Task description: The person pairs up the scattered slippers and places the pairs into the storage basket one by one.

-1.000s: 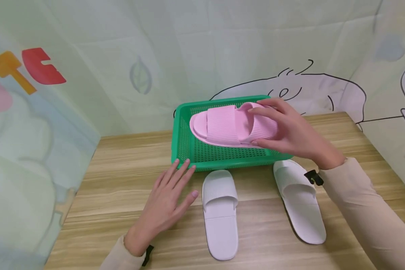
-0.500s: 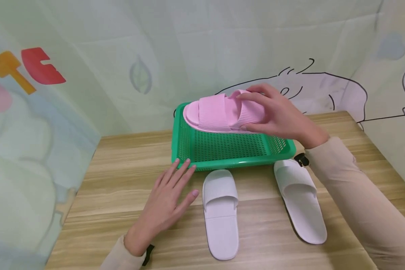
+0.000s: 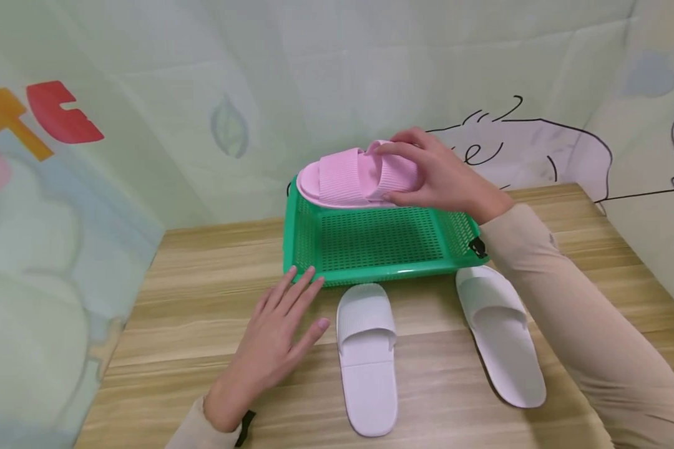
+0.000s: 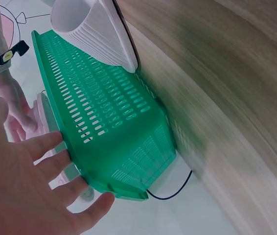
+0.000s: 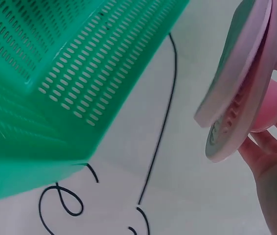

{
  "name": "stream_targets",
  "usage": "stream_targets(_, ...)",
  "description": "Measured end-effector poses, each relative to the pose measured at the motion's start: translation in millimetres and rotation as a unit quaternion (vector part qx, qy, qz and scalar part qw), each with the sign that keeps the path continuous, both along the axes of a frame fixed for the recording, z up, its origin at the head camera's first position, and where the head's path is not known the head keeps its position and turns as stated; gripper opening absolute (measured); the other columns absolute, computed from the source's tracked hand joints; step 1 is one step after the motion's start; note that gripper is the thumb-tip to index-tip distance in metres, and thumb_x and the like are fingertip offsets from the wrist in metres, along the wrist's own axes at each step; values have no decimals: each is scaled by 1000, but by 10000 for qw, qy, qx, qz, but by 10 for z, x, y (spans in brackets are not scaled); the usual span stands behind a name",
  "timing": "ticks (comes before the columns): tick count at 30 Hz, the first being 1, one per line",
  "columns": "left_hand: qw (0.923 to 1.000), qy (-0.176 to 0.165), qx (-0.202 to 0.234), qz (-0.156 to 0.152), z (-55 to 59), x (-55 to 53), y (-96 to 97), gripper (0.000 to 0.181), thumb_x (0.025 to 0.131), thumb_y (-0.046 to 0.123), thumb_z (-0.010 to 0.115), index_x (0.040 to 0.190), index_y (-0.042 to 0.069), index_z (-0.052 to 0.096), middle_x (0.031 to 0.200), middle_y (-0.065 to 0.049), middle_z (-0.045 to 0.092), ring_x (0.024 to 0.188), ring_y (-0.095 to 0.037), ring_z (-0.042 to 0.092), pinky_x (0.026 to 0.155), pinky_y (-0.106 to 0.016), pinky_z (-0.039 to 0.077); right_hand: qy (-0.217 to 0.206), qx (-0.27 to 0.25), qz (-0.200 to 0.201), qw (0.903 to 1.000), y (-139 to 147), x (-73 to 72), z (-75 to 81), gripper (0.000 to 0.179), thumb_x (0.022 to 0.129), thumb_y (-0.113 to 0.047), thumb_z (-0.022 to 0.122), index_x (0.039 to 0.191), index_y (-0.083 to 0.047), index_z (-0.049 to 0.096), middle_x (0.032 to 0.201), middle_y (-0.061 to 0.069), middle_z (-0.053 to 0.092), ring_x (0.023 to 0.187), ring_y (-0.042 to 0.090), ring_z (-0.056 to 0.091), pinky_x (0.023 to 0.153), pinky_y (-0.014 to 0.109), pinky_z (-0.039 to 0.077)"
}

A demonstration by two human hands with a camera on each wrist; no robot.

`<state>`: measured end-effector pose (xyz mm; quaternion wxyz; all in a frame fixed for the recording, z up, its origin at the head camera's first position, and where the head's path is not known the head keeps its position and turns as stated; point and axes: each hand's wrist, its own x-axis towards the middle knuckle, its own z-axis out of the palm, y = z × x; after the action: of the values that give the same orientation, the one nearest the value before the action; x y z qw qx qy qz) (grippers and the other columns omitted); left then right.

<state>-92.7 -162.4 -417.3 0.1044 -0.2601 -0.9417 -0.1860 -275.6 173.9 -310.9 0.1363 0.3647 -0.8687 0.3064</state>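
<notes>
My right hand (image 3: 444, 178) grips a pair of pink slippers (image 3: 339, 178) by the right end, thumb at the near side and fingers over the far strap. The right wrist view shows two pink soles (image 5: 243, 93) pressed together, one slipper nested into the other. The pair is held over the back of a green perforated basket (image 3: 393, 272), overlapping its far rim in the head view. My left hand (image 3: 269, 349) has its fingers spread and straight, fingertips right at the basket's front left corner. In the left wrist view those fingers (image 4: 55, 164) lie along the rim.
Two white slippers lie on the wooden table (image 3: 219, 262) in front of the basket: one white slipper (image 3: 367, 374) near the middle, another white slipper (image 3: 508, 355) angled at the right. A printed cloth backdrop (image 3: 314, 75) rises behind the table.
My right hand has carried the pink slippers left and away from me, from over the basket's middle to its far rim. My left hand has stayed in place.
</notes>
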Motion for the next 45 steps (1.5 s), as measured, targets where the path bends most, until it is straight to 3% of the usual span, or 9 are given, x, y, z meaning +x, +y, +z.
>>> stream_targets(11, 9999, 85, -14, -120, 40, 0, 61, 64, 109, 50, 50, 163, 17, 43, 172, -4, 36, 161, -35, 24, 121, -66, 32, -76, -196, -121, 9997, 21, -184, -181, 67, 81, -29, 92, 141, -19, 67, 136, 12, 56, 125, 26, 52, 95, 45, 56)
stream_targets(20, 9999, 61, -2, -139, 46, 40, 67, 62, 110, 50, 50, 162, 17, 45, 171, -4, 39, 160, -36, 27, 118, -68, 35, -540, 209, -304, 9979, 31, -266, -332, 67, 80, -31, 93, 141, -22, 67, 137, 11, 55, 127, 29, 52, 98, 48, 53)
stream_targets(32, 9999, 25, -40, -162, 71, 58, 76, 62, 110, 50, 51, 162, 17, 45, 170, -5, 39, 160, -36, 27, 118, -69, 35, -1668, 877, -745, 9793, 78, -299, -556, 69, 83, -25, 91, 145, -25, 62, 150, 9, 46, 129, 39, 50, 107, 59, 51)
stream_targets(45, 9998, 53, -25, -164, 88, 75, 75, 63, 109, 51, 50, 162, 16, 46, 170, -6, 40, 160, -37, 28, 119, -68, 34, -2093, 1220, -709, 9676, 96, -317, -667, 71, 82, -14, 92, 145, -20, 61, 154, 12, 43, 132, 44, 49, 115, 67, 41)
